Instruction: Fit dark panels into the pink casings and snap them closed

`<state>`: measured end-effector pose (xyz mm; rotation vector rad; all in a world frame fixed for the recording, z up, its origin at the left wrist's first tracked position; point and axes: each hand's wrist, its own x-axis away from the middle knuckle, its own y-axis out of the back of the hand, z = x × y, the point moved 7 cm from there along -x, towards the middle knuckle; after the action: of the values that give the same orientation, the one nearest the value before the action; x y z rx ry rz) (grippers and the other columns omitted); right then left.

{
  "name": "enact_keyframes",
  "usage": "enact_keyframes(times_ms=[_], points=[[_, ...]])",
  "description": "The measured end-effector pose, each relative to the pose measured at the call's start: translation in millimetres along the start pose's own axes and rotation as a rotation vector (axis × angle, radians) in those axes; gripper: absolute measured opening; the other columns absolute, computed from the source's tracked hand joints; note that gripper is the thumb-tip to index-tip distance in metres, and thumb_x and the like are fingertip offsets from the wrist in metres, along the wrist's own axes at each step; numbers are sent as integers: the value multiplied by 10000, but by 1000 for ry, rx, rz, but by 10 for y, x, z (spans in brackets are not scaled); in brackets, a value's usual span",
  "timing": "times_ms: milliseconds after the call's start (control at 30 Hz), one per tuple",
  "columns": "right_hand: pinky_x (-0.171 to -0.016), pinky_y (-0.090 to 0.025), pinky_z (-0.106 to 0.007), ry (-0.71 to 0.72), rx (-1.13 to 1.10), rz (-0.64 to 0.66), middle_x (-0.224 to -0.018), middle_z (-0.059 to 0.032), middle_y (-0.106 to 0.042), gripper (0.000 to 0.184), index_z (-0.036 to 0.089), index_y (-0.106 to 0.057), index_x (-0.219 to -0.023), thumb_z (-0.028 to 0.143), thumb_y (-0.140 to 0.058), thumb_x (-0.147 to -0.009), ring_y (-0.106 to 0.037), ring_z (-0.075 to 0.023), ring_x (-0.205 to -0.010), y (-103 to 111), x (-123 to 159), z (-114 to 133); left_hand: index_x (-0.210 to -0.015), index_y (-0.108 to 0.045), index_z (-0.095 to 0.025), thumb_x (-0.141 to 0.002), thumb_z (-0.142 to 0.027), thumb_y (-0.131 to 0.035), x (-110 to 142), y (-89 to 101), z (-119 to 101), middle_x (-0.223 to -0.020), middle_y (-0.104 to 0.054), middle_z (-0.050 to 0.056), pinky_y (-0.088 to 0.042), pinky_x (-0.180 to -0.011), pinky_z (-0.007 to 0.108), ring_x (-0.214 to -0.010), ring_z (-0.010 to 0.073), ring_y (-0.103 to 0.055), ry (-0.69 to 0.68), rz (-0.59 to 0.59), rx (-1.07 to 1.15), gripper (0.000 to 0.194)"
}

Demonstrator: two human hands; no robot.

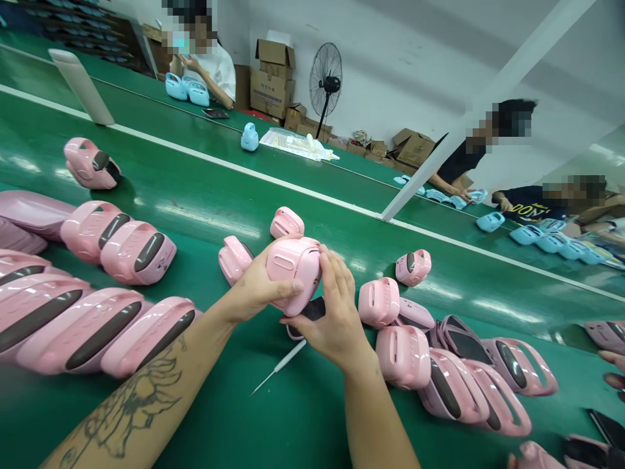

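Note:
Between both hands, above the green work surface (219, 417), is a rounded pink plastic casing (288, 260) with a slot on one face. My left hand (251, 286) grips it from the left, the thumb pressed across its front. On the opposite side my right hand (336, 309) holds its edge, fingers along the top and thumb below. Under the right hand lies a partly hidden dark panel (315, 309). Near it rests a thin pointed tool (288, 357) with a white handle. Two more pink casings (287, 223) stand just behind my hands.
Several pink casings with dark windows (122, 326) are lined up at left, and more (454, 384) at right. Behind a white rail (244, 170), people handle light-blue casings (527, 234). A slanted white post (424, 172) rises there. Another person's hand (612, 361) shows at the right edge.

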<state>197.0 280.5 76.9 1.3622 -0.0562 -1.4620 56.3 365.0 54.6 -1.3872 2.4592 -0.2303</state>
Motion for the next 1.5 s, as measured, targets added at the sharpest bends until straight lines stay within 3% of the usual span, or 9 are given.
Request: enact_keyframes(times_ms=[67, 200, 367, 533, 833, 1000, 1100, 1233, 1500], points=[[-1282, -461, -651, 56, 47, -37, -1708, -221, -514, 1169, 239, -124, -1804, 503, -858, -933, -480, -409, -1602, 9, -25, 61, -1589, -585, -205, -708, -524, -1019, 13, -10, -34, -1635, -613, 205, -495, -1234, 560, -1528, 469, -556, -16, 28, -16, 1033], [-1274, -469, -628, 84, 80, 22, -1699, -225, -523, 1062, 209, -157, -1797, 421, -803, -981, -492, -391, -1586, 63, -45, 126, -1604, -565, -195, -695, -545, -1028, 43, -13, -82, -1663, -582, 225, -456, -1271, 600, -1549, 483, -534, -19, 57, -34, 1079], [-1258, -478, -641, 65, 73, 55, -1716, -221, -501, 1039, 234, -145, -1799, 377, -784, -992, -493, -397, -1589, 142, -41, 179, -1604, -574, -209, -683, -591, -1023, 74, -58, -105, -1701, -540, 216, -476, -1262, 618, -1583, 498, -488, 27, 63, -32, 1093], [-1281, -458, -640, 38, 63, 98, -1738, -214, -472, 1031, 232, -142, -1799, 344, -779, -996, -456, -392, -1612, 137, -41, 190, -1615, -572, -243, -657, -543, -1047, 88, -101, -115, -1654, -589, 204, -521, -1213, 605, -1520, 496, -554, 42, 84, -22, 1111], [-1268, -483, -631, -13, 59, 94, -1714, -215, -474, 1030, 247, -157, -1792, 337, -804, -995, -469, -392, -1583, 212, -42, 253, -1562, -608, -241, -664, -454, -1053, 118, -124, -205, -1650, -603, 178, -458, -1278, 592, -1551, 473, -531, -14, 83, -64, 1025], [-1263, -478, -695, -54, 8, 83, -1653, -206, -459, 1107, 298, -198, -1776, 367, -887, -913, -463, -423, -1576, 247, -30, 230, -1480, -656, -189, -754, -467, -975, 96, -216, -177, -1469, -728, 179, -587, -1104, 542, -1371, 452, -678, 58, 98, -6, 840], [-1292, -481, -658, -89, -86, 109, -1651, -185, -427, 1152, 313, -224, -1767, 317, -928, -855, -466, -407, -1590, 208, -5, 150, -1384, -701, -174, -795, -452, -936, 85, -271, -143, -1272, -800, 151, -631, -958, 477, -1177, 394, -764, 119, 121, 30, 692], [-1320, -449, -670, -137, -112, 153, -1715, -185, -378, 1208, 334, -192, -1777, 303, -950, -836, -435, -412, -1626, 151, 35, 60, -1272, -757, -175, -794, -417, -935, 73, -300, -136, -1211, -812, 127, -628, -941, 453, -1122, 364, -778, 134, 113, 61, 565], [-1334, -417, -675, -117, -85, 165, -1705, -199, -403, 1191, 313, -147, -1791, 263, -912, -880, -417, -407, -1633, 138, 37, 83, -1378, -719, -166, -744, -381, -980, 77, -279, -9, -1334, -799, 155, -617, -988, 463, -1248, 399, -748, 175, 61, 153, 719]])
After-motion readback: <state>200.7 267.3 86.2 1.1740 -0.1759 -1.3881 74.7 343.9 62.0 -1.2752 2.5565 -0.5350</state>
